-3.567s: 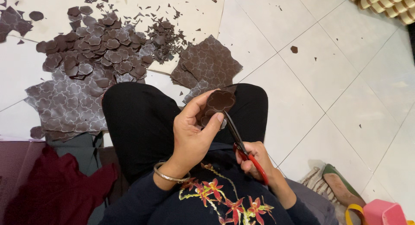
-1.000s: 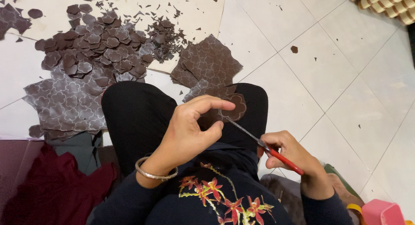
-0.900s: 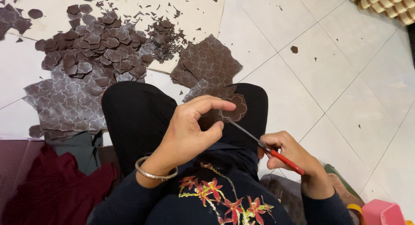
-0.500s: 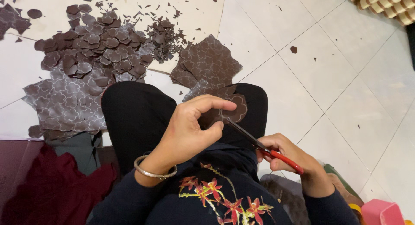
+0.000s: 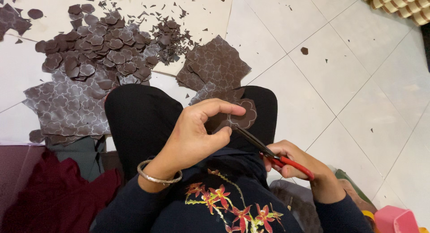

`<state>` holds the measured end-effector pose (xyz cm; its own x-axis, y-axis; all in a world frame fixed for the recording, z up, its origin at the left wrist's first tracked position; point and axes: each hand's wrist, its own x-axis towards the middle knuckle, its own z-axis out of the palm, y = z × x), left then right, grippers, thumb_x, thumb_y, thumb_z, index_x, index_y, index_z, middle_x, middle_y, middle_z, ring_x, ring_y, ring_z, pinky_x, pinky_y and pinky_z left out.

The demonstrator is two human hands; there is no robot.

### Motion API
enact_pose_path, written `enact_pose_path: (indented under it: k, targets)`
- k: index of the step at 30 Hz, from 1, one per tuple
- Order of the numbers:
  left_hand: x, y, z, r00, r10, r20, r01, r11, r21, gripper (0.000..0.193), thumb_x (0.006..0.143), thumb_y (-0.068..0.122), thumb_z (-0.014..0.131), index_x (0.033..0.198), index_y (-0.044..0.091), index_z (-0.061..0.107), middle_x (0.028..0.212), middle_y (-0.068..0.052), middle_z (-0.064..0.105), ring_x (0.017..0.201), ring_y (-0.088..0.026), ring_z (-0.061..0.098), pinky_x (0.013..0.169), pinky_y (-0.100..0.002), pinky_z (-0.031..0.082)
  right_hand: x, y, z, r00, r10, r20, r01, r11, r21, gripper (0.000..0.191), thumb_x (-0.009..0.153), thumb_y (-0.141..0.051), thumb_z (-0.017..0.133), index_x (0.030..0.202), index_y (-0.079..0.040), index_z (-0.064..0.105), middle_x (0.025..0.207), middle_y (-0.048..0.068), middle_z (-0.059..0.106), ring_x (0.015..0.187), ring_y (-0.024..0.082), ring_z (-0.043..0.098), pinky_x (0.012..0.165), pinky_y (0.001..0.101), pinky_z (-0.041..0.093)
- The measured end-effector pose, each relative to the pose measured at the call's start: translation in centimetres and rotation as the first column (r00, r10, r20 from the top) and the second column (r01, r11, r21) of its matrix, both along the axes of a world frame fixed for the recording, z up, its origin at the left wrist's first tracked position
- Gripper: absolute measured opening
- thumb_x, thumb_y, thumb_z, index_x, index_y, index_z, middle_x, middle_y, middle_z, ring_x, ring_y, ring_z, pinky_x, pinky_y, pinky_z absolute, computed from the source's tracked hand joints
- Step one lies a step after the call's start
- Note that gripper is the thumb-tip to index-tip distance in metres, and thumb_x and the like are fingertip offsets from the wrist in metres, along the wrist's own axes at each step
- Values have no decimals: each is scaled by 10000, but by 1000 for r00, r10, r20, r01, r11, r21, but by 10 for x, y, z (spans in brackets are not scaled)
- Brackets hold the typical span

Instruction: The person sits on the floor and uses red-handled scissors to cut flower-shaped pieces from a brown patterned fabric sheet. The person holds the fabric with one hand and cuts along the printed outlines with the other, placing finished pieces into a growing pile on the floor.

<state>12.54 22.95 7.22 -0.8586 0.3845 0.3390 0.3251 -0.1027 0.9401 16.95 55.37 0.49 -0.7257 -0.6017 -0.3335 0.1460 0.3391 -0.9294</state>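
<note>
My left hand (image 5: 197, 134) pinches a small dark brown flower-shaped piece (image 5: 239, 118) above my black-clad knee. My right hand (image 5: 293, 159) grips red-handled scissors (image 5: 273, 154), and their dark blades reach up-left to the edge of the piece. A silver bangle (image 5: 156, 177) circles my left wrist. A heap of cut brown flower shapes (image 5: 101, 47) lies on the floor at the upper left. Patterned brown sheets lie beside it: one (image 5: 215, 65) just past my knee, a greyer one (image 5: 67, 110) on the left.
Small brown offcuts (image 5: 168, 33) are scattered on the white tiled floor (image 5: 349, 71). Dark red cloth (image 5: 49, 197) lies at the lower left. A pink plastic container (image 5: 396, 219) sits at the bottom right corner, and woven beige material (image 5: 403, 4) at the top right.
The flower piece has been turned and lowered from upright beside the scissors to flat over my knee. My right hand has shifted right, with the blades now at the piece's edge.
</note>
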Motion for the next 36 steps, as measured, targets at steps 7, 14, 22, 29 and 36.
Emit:
enact_pose_path:
  k: [7, 14, 22, 29, 36]
  targets:
    - [0, 1, -6, 981, -66, 183, 60, 997, 41, 374, 809, -9, 644, 1169, 12, 742, 1050, -49, 734, 932, -84, 653, 821, -229, 526, 0, -5, 3, 998, -2, 58, 1, 1000, 19, 931, 555, -955, 661, 767, -49, 680, 534, -53, 468, 484, 56, 467, 451, 227, 309]
    - [-1, 3, -10, 984, -86, 159, 73, 994, 86, 367, 817, -20, 633, 1170, -3, 730, 1089, -46, 747, 1001, -77, 678, 891, -219, 540, -1, -5, 5, 1000, 6, 15, -6, 1000, 23, 929, 577, -951, 663, 764, -41, 683, 582, -61, 464, 540, 51, 435, 484, 235, 291]
    - [-2, 3, -9, 990, -66, 124, 60, 997, 57, 368, 809, -20, 637, 1165, -2, 732, 1090, -48, 749, 1006, -76, 682, 896, -220, 540, 0, -1, -5, 1000, -2, 13, 2, 1000, 14, 935, 574, -975, 623, 720, -53, 664, 572, -65, 465, 523, 50, 440, 476, 236, 282]
    - [-1, 8, -14, 976, -76, 205, 47, 989, 141, 376, 825, -58, 618, 1181, -11, 730, 1099, -43, 721, 963, -61, 656, 842, -204, 532, 2, -5, -5, 999, -26, 34, 26, 1000, -5, 940, 572, -983, 616, 724, -55, 641, 600, -51, 536, 517, 42, 477, 466, 215, 331]
    - [1, 16, -19, 983, -8, 185, -30, 980, 199, 364, 844, -85, 613, 1185, -14, 716, 1128, -38, 722, 1037, -70, 671, 925, -212, 543, 6, -13, -13, 989, -109, 97, 108, 994, 11, 1003, 478, -981, 614, 855, -53, 661, 625, -29, 623, 459, 26, 535, 403, 179, 391]
